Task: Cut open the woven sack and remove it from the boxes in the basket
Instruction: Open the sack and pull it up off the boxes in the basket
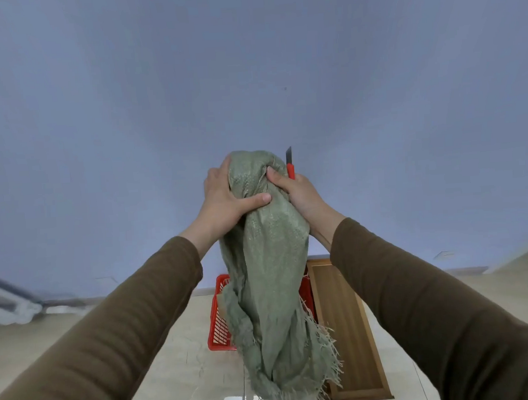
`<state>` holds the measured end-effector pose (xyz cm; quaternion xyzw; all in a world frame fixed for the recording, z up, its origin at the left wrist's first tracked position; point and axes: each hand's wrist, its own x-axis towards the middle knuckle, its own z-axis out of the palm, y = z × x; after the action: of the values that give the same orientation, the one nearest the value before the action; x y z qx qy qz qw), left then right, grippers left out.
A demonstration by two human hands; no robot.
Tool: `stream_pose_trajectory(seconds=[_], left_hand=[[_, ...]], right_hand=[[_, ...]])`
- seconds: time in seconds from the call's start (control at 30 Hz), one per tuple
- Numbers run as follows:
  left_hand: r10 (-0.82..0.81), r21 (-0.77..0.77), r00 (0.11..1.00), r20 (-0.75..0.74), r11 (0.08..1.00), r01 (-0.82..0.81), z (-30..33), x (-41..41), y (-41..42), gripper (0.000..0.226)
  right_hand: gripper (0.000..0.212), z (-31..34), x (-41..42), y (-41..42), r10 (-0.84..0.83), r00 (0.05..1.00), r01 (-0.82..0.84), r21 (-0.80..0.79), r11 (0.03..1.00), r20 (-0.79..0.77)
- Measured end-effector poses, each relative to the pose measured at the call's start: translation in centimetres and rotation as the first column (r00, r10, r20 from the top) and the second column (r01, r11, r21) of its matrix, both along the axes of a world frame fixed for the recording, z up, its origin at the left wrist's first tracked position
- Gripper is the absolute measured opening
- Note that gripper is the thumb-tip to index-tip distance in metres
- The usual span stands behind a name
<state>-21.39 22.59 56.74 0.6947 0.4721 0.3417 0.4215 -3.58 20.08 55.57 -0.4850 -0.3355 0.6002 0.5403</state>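
Observation:
A green woven sack (pixel 271 280) hangs bunched in the air in front of me, its frayed cut edge dangling at the bottom. My left hand (pixel 225 199) grips its top from the left, thumb pressed across the fabric. My right hand (pixel 296 191) grips the top from the right and also holds a red utility knife (pixel 290 163), blade pointing up. Below, on the floor, a red plastic basket (pixel 218 321) shows partly behind the sack; the boxes in it are hidden.
A long wooden tray or frame (pixel 350 334) lies on the tiled floor right of the basket. A plain blue-grey wall (pixel 247 76) fills the background. At the far left is a white object with a dark rail (pixel 10 298).

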Motion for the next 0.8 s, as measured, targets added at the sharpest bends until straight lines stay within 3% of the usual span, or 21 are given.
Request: stream_pose_trajectory(seconds=[0.03, 0.1, 0.2, 0.27, 0.4, 0.53, 0.63, 0.8], left_hand=[[0.044, 0.089, 0.998, -0.048, 0.995, -0.039, -0.4, -0.3, -0.2, 0.126], [0.018, 0.151, 1.000, 0.018, 0.988, -0.021, -1.2, -0.7, -0.4, 0.132], [-0.110, 0.019, 0.986, 0.129, 0.994, 0.109, -2.1, -0.7, -1.0, 0.124], [-0.117, -0.045, 0.983, 0.141, 0.991, 0.124, -2.5, -0.7, -1.1, 0.112], [0.063, -0.066, 0.981, 0.185, 0.996, -0.052, -3.1, -1.2, -0.5, 0.055], [0.215, -0.170, 0.958, 0.188, 0.968, -0.184, -2.5, -1.6, 0.0, 0.023], [0.296, -0.275, 0.933, 0.206, 0.932, -0.235, -1.5, -1.3, 0.0, 0.011], [0.436, -0.603, 0.859, 0.267, 0.771, -0.204, -0.2, -0.2, -0.9, 0.024]], right_hand=[[0.037, 0.3, -0.3, 0.0, 0.032, 0.998, -0.034, -0.025, 0.999, -0.061], [0.036, 0.5, -0.8, 0.0, 0.072, 0.988, -0.084, -0.086, 0.993, -0.139], [0.038, 0.8, -1.1, 0.1, 0.025, 0.987, -0.048, -0.149, 0.988, -0.157], [0.040, 0.9, -1.0, 0.2, 0.012, 0.999, -0.017, -0.130, 0.991, -0.038], [0.060, 0.8, -0.9, -0.1, 0.022, 0.977, -0.013, -0.042, 0.999, 0.212], [0.091, 0.3, 0.0, -1.3, 0.116, 0.780, -0.231, 0.110, 0.967, 0.615], [0.095, -0.7, 0.3, -2.2, 0.209, 0.794, -0.324, 0.107, 0.940, 0.572], [0.099, -2.1, -0.5, -2.6, 0.254, 0.835, -0.342, 0.098, 0.935, 0.487]])
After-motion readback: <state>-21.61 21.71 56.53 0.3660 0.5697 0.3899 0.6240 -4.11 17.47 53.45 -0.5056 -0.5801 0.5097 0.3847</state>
